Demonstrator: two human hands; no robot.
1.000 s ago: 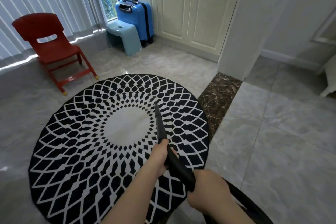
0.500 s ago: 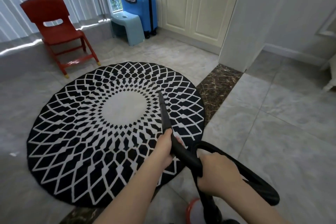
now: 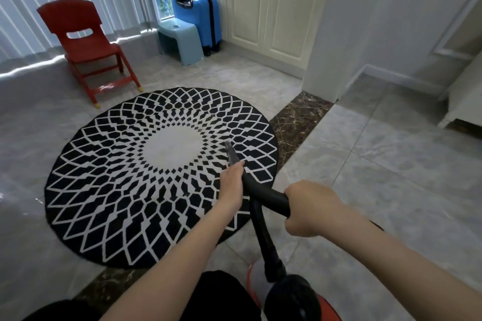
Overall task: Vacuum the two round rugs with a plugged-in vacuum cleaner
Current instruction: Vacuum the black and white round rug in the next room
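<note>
Looking back over the last second, the view had pulled away from the rug [image 3: 161,177], so the whole round rug now showed, and the vacuum body [image 3: 292,300] with its red base had come into sight near the person's feet, just beyond the rug's near edge. The nozzle [image 3: 230,152] was now pointing over the rug's right part, just beside the white centre; whether its tip touched the pile could not be told. The left hand [image 3: 232,180] was wrapped around the tube [image 3: 266,197] close behind the nozzle, and the right hand [image 3: 310,208] was clenched around the same tube further back, off the rug's right edge. From there the hose [image 3: 263,237] ran down to the vacuum body. I judged that the person had stepped back to sweep the rug's near side. Only one rug was visible; the second one and the plug were out of view.

Beyond the rug's far edge stood a closed blue suitcase [image 3: 195,18]; its contents could not be seen.
</note>
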